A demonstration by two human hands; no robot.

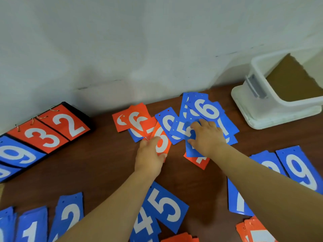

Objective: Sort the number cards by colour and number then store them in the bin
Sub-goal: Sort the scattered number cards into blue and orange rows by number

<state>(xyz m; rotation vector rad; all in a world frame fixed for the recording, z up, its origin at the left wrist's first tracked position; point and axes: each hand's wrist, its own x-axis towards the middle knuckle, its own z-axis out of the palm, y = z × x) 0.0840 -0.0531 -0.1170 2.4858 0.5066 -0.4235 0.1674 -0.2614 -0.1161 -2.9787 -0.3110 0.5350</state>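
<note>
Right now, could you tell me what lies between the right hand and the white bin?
In the head view, overlapping blue cards extend past the right hand; beyond them a bare strip of table reaches the white bin.

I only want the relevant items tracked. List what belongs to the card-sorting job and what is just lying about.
Job in hand:
left hand holding the orange 6 card
right hand resting on the mixed card pile
blue stacks
orange stacks
bin

Lying about:
flip scoreboard on rings, far left
</note>
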